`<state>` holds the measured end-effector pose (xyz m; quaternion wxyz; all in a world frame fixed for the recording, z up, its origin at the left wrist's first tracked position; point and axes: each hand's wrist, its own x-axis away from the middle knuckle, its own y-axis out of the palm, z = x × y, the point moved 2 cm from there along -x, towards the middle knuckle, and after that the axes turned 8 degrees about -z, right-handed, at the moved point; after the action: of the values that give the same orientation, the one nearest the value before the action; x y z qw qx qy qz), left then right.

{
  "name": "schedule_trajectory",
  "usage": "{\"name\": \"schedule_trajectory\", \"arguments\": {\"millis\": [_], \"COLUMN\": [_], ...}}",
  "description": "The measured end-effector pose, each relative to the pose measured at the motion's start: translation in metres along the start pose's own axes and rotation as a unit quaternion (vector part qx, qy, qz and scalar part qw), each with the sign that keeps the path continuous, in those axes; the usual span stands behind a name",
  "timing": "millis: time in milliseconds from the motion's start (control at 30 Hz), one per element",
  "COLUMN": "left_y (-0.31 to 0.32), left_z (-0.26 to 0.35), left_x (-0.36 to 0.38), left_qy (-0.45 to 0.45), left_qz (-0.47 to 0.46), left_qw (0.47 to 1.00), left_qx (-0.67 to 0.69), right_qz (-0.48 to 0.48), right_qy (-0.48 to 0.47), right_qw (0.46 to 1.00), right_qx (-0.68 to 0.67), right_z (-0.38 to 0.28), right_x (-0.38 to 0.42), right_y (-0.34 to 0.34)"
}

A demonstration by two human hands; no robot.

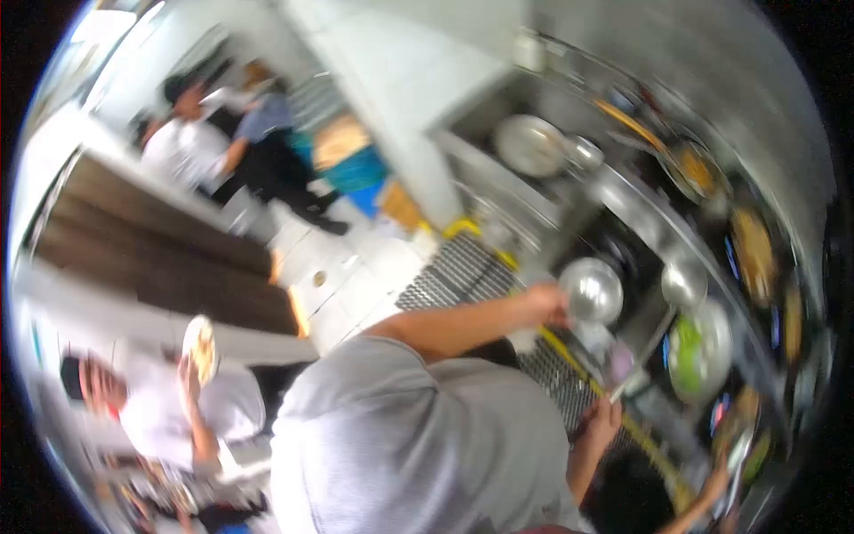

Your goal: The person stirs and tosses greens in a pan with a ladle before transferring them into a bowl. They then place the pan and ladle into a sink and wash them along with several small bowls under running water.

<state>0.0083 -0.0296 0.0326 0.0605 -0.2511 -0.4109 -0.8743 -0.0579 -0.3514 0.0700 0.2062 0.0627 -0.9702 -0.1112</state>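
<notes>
My left hand (544, 305) is closed at the near edge of a shiny round metal bowl (594, 292), over the dark opening of the counter. My right hand (602, 420) is wrapped round the long handle of a ladle (683, 283). The ladle's round metal head lies farther out, above an oval metal tray (712, 356) with green and white food. Between my hands is a small pinkish container (619, 360), too blurred to identify. The whole view is tilted and smeared by motion.
A metal sink (463, 133) holds a large round pan (529, 145). Pans with food (694, 169) line the wall side. A co-worker's hand (714, 483) reaches in at the lower right. Behind, one person holds a plate (201, 349); others sit near boxes (360, 198).
</notes>
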Motion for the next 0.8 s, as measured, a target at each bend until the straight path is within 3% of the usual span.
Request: {"name": "schedule_trajectory", "arguments": {"millis": [33,100,167,233,300,367,400,433,467,500,533,567,600,633,667,700,767,800], "left_y": [-0.027,-0.073,-0.100,-0.152,-0.200,-0.227,-0.247,-0.264,-0.290,-0.338,-0.303,-0.288,-0.292,-0.299,-0.298,-0.302,-0.287,-0.289], "left_z": [0.008,0.032,0.065,0.085,0.115,0.151,0.166,0.193,0.211,0.210,0.258,0.291,0.314,0.338,0.362,0.381,0.419,0.426], "left_x": [0.025,0.070,0.116,0.130,0.139,0.149,0.145,0.154,0.155,0.133,0.142,0.144,0.132,0.113,0.088,0.062,-0.006,-0.042], "left_qy": [0.002,0.046,0.084,0.105,0.109,0.112,0.126,0.076,0.166,0.130,0.076,0.058,0.067,0.056,0.052,0.044,0.064,0.054], "left_qz": [0.014,0.125,0.134,0.172,0.212,0.228,0.226,0.215,0.098,0.131,0.186,0.180,0.155,0.139,0.119,0.121,0.122,0.119], "left_qw": [1.000,0.991,0.987,0.979,0.971,0.963,0.964,0.962,0.828,0.918,0.969,0.970,0.970,0.966,0.964,0.962,0.953,0.953], "left_qx": [-0.016,-0.023,-0.012,-0.018,-0.029,-0.086,-0.067,-0.152,-0.527,-0.350,-0.144,-0.152,-0.177,-0.209,-0.233,-0.241,-0.270,-0.274], "right_qz": [-0.040,-0.073,-0.050,0.039,0.074,0.107,0.120,0.145,0.100,0.166,0.195,0.182,0.155,0.201,0.238,0.253,0.201,0.165], "right_qy": [-0.001,0.013,0.032,0.036,0.031,0.068,-0.101,-0.125,-0.078,-0.030,-0.096,0.028,0.083,0.015,0.019,-0.116,-0.210,-0.209], "right_qw": [0.999,0.992,0.997,0.995,0.969,0.908,0.777,0.748,0.707,0.716,0.698,0.733,0.788,0.718,0.699,0.688,0.728,0.772], "right_qx": [0.035,0.098,0.052,0.084,0.234,0.400,0.609,0.635,0.695,0.677,0.682,0.654,0.590,0.666,0.674,0.670,0.621,0.577], "right_z": [0.011,0.021,0.051,0.065,0.086,0.092,0.112,0.158,0.159,0.169,0.167,0.139,0.118,0.105,0.075,0.077,0.012,-0.014], "right_x": [-0.019,-0.062,-0.098,-0.113,-0.143,-0.154,-0.174,-0.212,-0.206,-0.208,-0.192,-0.176,-0.165,-0.150,-0.134,-0.130,-0.138,-0.142], "right_y": [0.008,0.036,0.051,0.077,0.076,0.083,0.058,-0.004,0.004,-0.009,0.015,0.058,0.083,0.117,0.163,0.164,0.257,0.298]}}
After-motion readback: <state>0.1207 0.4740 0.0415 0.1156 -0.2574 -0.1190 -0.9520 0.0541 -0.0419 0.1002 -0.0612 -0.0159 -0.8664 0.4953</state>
